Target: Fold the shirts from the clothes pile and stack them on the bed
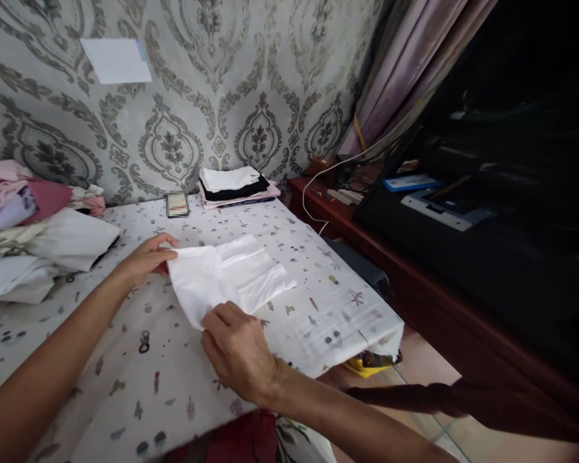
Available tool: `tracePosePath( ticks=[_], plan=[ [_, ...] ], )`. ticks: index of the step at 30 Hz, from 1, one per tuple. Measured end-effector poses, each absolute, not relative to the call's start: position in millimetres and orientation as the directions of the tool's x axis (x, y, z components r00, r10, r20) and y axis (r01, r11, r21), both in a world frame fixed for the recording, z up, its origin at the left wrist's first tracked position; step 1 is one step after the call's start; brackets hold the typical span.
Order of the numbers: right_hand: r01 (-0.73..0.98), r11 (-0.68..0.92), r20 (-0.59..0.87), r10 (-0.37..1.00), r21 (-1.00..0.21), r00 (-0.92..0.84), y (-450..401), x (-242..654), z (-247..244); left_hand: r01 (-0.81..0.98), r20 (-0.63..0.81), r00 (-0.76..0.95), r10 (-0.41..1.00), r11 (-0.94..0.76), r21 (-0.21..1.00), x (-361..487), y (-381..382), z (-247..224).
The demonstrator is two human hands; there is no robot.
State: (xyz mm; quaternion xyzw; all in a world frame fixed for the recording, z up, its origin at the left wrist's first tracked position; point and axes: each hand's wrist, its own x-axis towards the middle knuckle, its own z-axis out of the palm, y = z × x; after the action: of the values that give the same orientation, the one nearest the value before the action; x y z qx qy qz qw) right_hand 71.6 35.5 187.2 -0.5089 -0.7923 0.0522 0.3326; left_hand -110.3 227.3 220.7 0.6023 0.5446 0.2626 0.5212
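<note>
A white cloth (244, 273) lies partly folded on the patterned table cover, its pleated end pointing right. My left hand (149, 258) pinches the cloth's upper left corner between thumb and fingers. Nearer to me, my right hand (241, 347) grips the lower left edge, its fingers curled over the fabric. The cloth's left part is lifted a little between both hands.
A heap of clothes (43, 238) lies at the left. By the wall are a folded stack (236, 185) and a small box (177, 205). A reddish wooden desk (395, 254) with a white cable (340, 166) stands at the right.
</note>
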Motion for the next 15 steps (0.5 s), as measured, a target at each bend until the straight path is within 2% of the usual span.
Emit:
tracePosePath(
  ticks=[4, 6, 8, 11, 15],
  plan=[
    [0.447, 0.508, 0.516, 0.849, -0.736, -0.114, 35.6, 75.8, 191.3, 0.179, -0.228, 0.377, 0.898, 0.171, 0.969, -121.2, 229.2, 228.8],
    [0.225, 0.431, 0.439, 0.898, -0.874, -0.012, 37.5, 81.6, 189.9, 0.089, -0.214, 0.427, 0.878, 0.195, 0.977, -121.9, 235.2, 225.2],
    [-0.03, 0.288, 0.286, 0.956, -0.957, 0.07, 40.6, 87.8, 186.2, 0.043, -0.21, 0.504, 0.838, 0.218, 0.975, -120.0, 243.7, 218.8],
    [-0.373, 0.141, 0.09, 0.984, -0.917, 0.151, 46.5, 95.6, 178.9, 0.067, -0.163, 0.618, 0.769, 0.155, 0.986, -111.1, 257.7, 209.9],
    [-0.638, 0.115, -0.037, 0.975, -0.762, 0.221, 52.8, 102.6, 173.5, 0.217, -0.111, 0.7, 0.705, -0.062, 0.974, -88.8, 272.9, 201.3]
  ],
)
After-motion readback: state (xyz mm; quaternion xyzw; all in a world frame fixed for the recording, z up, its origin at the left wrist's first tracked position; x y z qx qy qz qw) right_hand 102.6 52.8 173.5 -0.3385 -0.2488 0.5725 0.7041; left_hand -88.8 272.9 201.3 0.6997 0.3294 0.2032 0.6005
